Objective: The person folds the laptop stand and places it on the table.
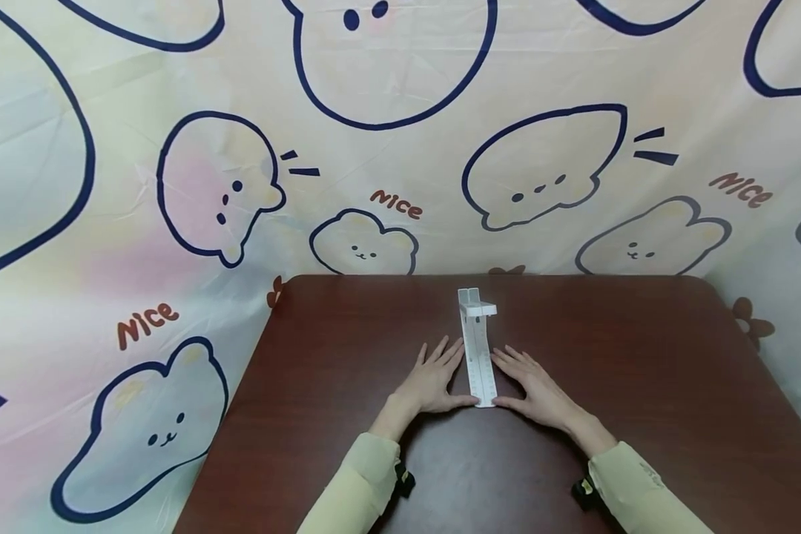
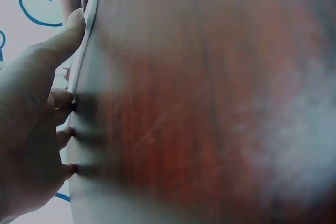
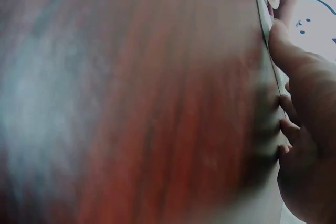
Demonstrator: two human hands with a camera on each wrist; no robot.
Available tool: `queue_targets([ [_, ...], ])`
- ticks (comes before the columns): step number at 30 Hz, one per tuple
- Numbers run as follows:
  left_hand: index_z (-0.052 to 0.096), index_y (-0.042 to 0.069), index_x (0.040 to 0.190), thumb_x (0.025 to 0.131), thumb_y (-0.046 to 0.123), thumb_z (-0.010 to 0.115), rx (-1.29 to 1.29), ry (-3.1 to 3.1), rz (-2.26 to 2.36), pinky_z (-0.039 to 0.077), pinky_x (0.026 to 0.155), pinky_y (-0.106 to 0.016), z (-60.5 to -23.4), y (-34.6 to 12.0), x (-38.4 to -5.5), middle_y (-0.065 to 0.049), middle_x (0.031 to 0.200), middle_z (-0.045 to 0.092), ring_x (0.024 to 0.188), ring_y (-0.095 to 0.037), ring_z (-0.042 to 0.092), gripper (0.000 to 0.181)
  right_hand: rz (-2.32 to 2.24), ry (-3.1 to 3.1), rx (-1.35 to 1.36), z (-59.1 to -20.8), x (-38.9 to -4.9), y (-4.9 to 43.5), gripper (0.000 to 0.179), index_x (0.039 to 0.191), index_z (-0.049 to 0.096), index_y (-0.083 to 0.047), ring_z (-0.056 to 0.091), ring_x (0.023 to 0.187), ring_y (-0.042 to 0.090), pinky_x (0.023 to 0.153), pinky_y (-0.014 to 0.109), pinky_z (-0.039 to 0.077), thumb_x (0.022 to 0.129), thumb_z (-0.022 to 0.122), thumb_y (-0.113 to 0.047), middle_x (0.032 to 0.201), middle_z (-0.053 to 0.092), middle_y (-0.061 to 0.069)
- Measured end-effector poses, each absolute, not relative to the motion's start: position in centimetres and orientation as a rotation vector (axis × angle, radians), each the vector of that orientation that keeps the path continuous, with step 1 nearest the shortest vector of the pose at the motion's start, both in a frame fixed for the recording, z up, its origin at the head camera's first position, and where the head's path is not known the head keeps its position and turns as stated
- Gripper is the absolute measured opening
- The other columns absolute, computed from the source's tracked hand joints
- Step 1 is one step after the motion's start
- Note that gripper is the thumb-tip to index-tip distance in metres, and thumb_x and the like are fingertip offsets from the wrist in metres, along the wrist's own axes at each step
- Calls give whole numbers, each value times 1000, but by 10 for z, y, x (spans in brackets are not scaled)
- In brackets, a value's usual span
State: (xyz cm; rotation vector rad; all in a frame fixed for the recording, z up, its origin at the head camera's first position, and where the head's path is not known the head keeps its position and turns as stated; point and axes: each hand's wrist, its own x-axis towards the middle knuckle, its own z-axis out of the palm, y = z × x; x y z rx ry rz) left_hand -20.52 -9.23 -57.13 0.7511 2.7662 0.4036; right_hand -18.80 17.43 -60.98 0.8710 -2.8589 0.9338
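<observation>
A long, narrow white plastic piece (image 1: 478,363) lies on the brown table, with a small raised ledge (image 1: 483,309) near its far end. On its left side my left hand (image 1: 432,380) rests with fingers spread and straight, the thumb reaching the near end. Mirroring it on the right, my right hand (image 1: 539,389) lies with extended fingers along the other side, its thumb also at the near end. In the left wrist view, the left thumb (image 2: 65,38) is at the piece's white edge (image 2: 90,24). The right wrist view shows the right thumb (image 3: 283,45) beside that edge too.
The dark brown wooden table (image 1: 347,326) stretches out on both sides of the hands. Behind it hangs a pale cloth (image 1: 434,163) printed with cartoon bears. Dark straps with small devices (image 1: 406,480) sit at both wrists, below light green sleeves (image 1: 354,482).
</observation>
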Motion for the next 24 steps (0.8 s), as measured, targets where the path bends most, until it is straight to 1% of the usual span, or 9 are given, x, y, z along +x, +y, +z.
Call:
queue_targets([
  [3,23,14,176,98,71,70,761,2785,373,15,141,-62,-571,-91,-204,-1,186,20,175,-27,14,107,900,-2870,906,-611,-188,173,82,163,51,-2,32,164,52,130,74,24,95,86,-30,171,48,22],
  [6,24,15,176,97,69,73,754,2787,359,15,141,-62,-570,-89,-204,0,186,21,175,-26,15,107,892,-2862,922,-611,-186,171,81,162,51,-1,30,164,53,129,76,23,95,86,-30,171,48,21],
  [11,25,14,176,98,65,75,779,2768,381,14,140,-64,-568,-89,-204,1,186,21,174,-26,16,106,852,-2831,916,-611,-182,168,80,160,54,1,35,163,53,128,77,24,94,87,-29,169,50,21],
  [12,24,15,176,98,68,72,799,2774,389,12,141,-63,-573,-90,-206,2,186,20,175,-24,15,106,840,-2828,915,-611,-181,167,80,159,54,2,35,162,53,128,77,24,94,87,-29,169,50,22],
  [16,24,15,177,99,67,71,825,2755,424,12,141,-63,-573,-94,-207,3,186,22,175,-25,15,104,813,-2812,926,-609,-180,166,78,157,55,4,40,159,54,125,79,27,94,87,-28,166,53,24],
  [18,26,16,176,101,71,66,833,2763,455,16,141,-62,-580,-99,-211,2,184,27,174,-25,19,101,848,-2818,912,-606,-181,166,74,156,56,4,42,158,54,125,79,28,96,85,-27,165,55,25],
  [19,29,16,175,102,69,66,816,2759,486,19,140,-62,-577,-101,-212,-1,183,30,173,-27,22,99,874,-2824,893,-605,-182,167,73,156,57,4,43,158,54,125,78,29,97,84,-27,164,56,26],
  [20,31,16,175,103,72,61,818,2776,514,23,139,-60,-580,-104,-215,-2,182,33,172,-27,26,96,897,-2830,872,-603,-183,169,71,157,57,4,43,157,54,126,78,30,99,83,-28,163,57,26],
  [24,38,11,171,108,67,55,736,2780,759,33,136,-55,-562,-112,-221,-14,177,42,166,-33,38,87,1019,-2883,712,-591,-191,182,66,160,54,0,45,157,52,126,73,36,106,75,-31,165,54,26],
])
